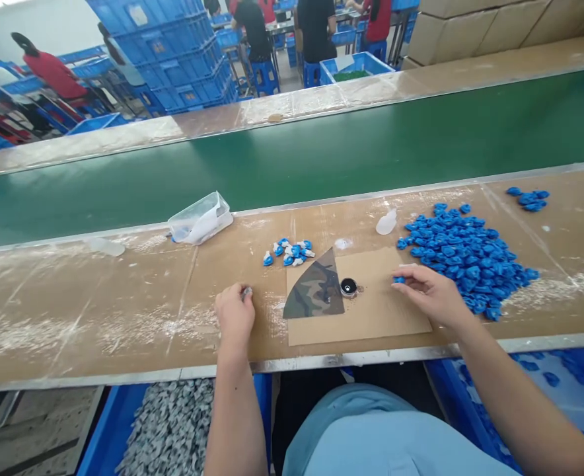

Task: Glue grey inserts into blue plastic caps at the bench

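Note:
My left hand (235,311) is closed on a small grey piece (246,291), over the bench left of the cardboard sheet. Between the fingertips of my right hand (428,291) is a small blue piece (399,279), above the sheet's right part. A large pile of blue pieces (470,258) lies beside that hand. On the cardboard sheet (371,324) are a camouflage-patterned wedge (316,287) and a small round dish (348,287) with a black inside. Behind the wedge sits a small group of blue-and-white pieces (296,252).
A clear plastic container (200,221) and a white bottle (386,223) stand near the green conveyor belt (292,165). Below the bench's front edge, a blue bin holds grey pieces (173,423). Stacked blue crates (168,53) and seated people are beyond the belt.

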Action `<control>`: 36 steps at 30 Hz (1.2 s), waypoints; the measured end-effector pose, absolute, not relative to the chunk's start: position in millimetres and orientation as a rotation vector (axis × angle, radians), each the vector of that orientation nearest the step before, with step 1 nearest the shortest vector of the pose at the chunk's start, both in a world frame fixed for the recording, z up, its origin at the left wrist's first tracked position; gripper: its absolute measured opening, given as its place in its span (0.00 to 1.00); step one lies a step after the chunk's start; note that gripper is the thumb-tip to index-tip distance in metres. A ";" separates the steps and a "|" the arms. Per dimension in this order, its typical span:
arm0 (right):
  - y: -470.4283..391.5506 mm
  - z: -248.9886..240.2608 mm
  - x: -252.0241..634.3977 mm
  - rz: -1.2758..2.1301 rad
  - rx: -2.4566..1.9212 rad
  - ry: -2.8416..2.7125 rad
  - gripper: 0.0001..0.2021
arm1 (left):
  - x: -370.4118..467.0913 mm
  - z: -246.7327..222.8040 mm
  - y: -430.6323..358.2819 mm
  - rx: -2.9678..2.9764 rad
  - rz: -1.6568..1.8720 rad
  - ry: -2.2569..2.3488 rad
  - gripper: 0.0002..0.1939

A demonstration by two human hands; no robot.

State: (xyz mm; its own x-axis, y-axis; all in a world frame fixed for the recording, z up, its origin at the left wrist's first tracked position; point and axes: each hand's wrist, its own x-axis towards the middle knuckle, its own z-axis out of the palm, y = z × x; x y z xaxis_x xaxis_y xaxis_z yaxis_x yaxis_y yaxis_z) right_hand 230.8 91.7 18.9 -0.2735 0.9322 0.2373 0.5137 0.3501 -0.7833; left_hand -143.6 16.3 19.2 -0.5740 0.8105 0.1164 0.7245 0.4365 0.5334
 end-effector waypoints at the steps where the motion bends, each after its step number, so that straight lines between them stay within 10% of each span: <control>1: 90.4 20.1 226.2 0.830 -1.256 -1.889 0.14 | -137.9 19.6 16.7 1.334 0.920 2.475 0.07; 13: 83.8 27.1 186.1 0.981 -1.031 -1.934 0.13 | -30.1 19.1 6.2 0.868 1.233 1.519 0.20; 36: 87.8 31.4 177.8 0.682 -0.947 -2.172 0.07 | -6.7 9.4 5.1 0.743 1.304 1.368 0.14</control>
